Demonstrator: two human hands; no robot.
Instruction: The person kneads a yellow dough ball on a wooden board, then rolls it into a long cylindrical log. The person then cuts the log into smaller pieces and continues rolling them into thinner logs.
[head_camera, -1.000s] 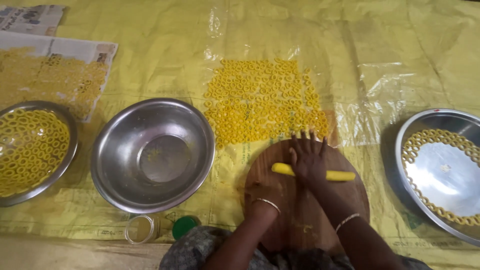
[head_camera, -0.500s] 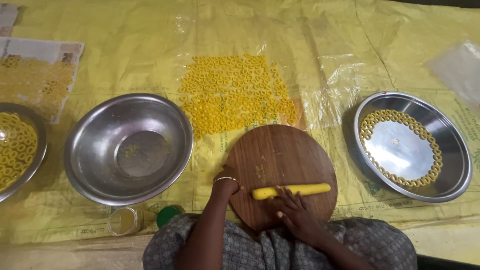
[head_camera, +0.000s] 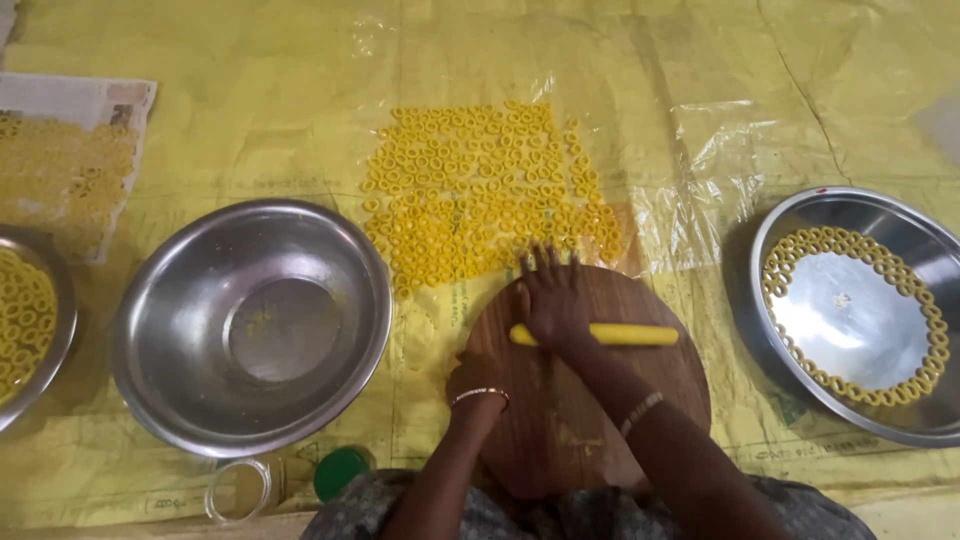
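At the far left edge of the frame a steel plate filled with yellow dough rings is cut off by the border. Above it, at the upper left, a flat sheet of printed newspaper is spread, covered with paler yellow rings. Right of the plate a large round steel bowl is set, bare inside apart from a few crumbs. Below it, at the lower edge, a small clear glass jar lies on its side with a round green lid just beside it.

In the upper centre a crinkled clear plastic sheet is laid out, and a dense patch of small yellow dough rings is arranged on it. Directly below, a round brown wooden board is seen. The left hand is closed in a loose fist against the board's left edge; whether anything is held in its grip cannot be told. The right hand is laid flat, fingers spread, on the left end of a yellow dough roll, which lies across the upper part of the board; nothing is gripped.

At the right edge a wide steel tray is placed, with dough rings lined around its inner rim.

Everything rests on a creased yellow woven sheet spread over the floor.
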